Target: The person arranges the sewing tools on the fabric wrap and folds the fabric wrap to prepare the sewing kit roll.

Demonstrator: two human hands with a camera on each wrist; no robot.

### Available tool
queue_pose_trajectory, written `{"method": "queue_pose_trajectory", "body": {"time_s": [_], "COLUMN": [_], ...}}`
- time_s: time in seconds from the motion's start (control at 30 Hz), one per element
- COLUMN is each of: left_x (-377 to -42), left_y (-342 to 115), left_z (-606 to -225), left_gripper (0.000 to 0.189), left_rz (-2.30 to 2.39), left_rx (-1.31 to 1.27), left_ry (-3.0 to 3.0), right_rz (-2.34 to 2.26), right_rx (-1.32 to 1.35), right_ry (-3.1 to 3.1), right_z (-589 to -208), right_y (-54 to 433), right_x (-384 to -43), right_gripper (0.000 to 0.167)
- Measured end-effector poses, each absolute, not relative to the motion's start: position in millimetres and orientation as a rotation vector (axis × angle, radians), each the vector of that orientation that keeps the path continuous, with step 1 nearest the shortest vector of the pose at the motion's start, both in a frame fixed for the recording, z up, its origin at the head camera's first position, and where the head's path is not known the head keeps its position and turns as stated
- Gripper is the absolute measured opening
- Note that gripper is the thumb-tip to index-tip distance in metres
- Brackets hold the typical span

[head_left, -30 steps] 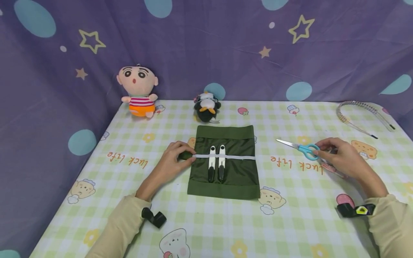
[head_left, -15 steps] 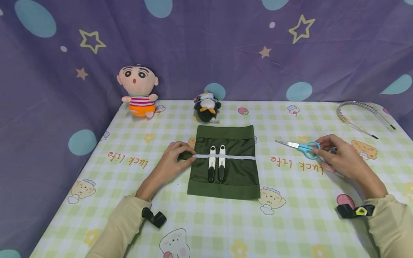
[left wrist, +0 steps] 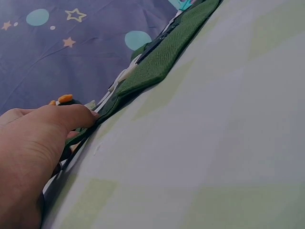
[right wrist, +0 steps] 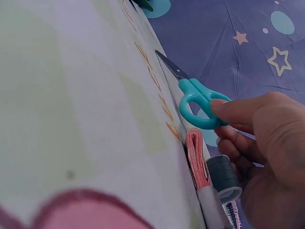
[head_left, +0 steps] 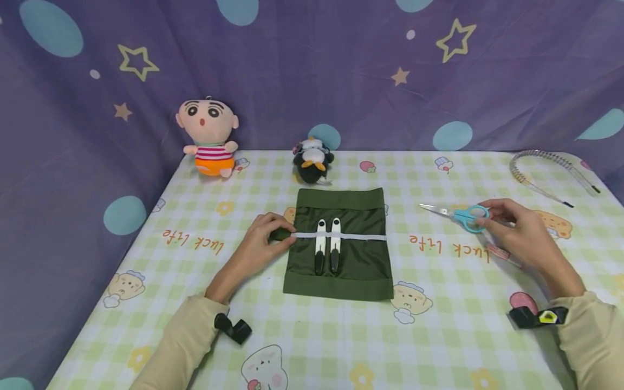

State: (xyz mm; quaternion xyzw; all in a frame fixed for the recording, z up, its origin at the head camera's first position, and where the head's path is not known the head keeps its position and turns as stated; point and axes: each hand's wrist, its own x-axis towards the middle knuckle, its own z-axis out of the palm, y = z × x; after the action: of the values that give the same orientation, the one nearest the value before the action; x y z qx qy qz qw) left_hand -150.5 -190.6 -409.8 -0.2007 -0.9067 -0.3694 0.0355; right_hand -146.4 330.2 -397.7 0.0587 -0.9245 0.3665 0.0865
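In the head view my left hand [head_left: 258, 241] pinches the left edge of a dark green fabric pouch [head_left: 358, 287] that lies spread out. A white elastic strap [head_left: 365, 237] crosses it, with two slim white-and-black tools [head_left: 336, 238] tucked under it side by side. To the pouch's right, my right hand [head_left: 524, 235] pinches small scissors [head_left: 460, 215] by their light blue handle loops. Their closed blades point left toward the pouch. In the right wrist view, a folded pink band [right wrist: 195, 152] in a white wrapper and a dark thread spool [right wrist: 223, 172] lie beneath that hand.
A plush doll [head_left: 209, 132] sits at the back left corner of the checked tablecloth [head_left: 312, 352]. Behind the pouch is a small penguin plush [head_left: 312, 162]. A headband [head_left: 536, 154] lies at the back right. A purple curtain [head_left: 292, 65] hangs behind.
My right hand has raised the scissors slightly, away from me and a little to the right, showing more of the pink band below. My left hand stays on the pouch edge.
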Motion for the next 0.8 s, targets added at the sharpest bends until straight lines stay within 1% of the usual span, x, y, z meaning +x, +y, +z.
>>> {"method": "queue_pose_trajectory", "body": {"time_s": [0.13, 0.23, 0.37, 0.5, 0.8], "left_x": [-151, -151, -151, -151, -151], "left_y": [-191, -191, -191, -191, -191], "left_z": [-410, -410, -410, -410, -411], "left_gripper": [0.015, 0.015, 0.015, 0.015, 0.015], "left_rz": [-1.137, -1.142, -1.144, -1.137, -1.134], "left_rx": [-0.625, -0.626, -0.62, -0.613, -0.608], "left_ry": [-2.777, -2.774, -2.781, -2.794, -2.798], "right_rz": [1.087, 1.099, 1.113, 1.139, 1.263], "right_rx": [0.08, 0.061, 0.093, 0.114, 0.156], "right_ry": [-2.804, -2.803, -2.787, -2.744, -2.542], "right_z": [-395, -394, -392, -389, -383], "right_y": [330, 329, 329, 328, 318], "right_x": [-146, -147, -147, -148, -154], "right_gripper": [0.037, 0.035, 0.035, 0.039, 0.034]}}
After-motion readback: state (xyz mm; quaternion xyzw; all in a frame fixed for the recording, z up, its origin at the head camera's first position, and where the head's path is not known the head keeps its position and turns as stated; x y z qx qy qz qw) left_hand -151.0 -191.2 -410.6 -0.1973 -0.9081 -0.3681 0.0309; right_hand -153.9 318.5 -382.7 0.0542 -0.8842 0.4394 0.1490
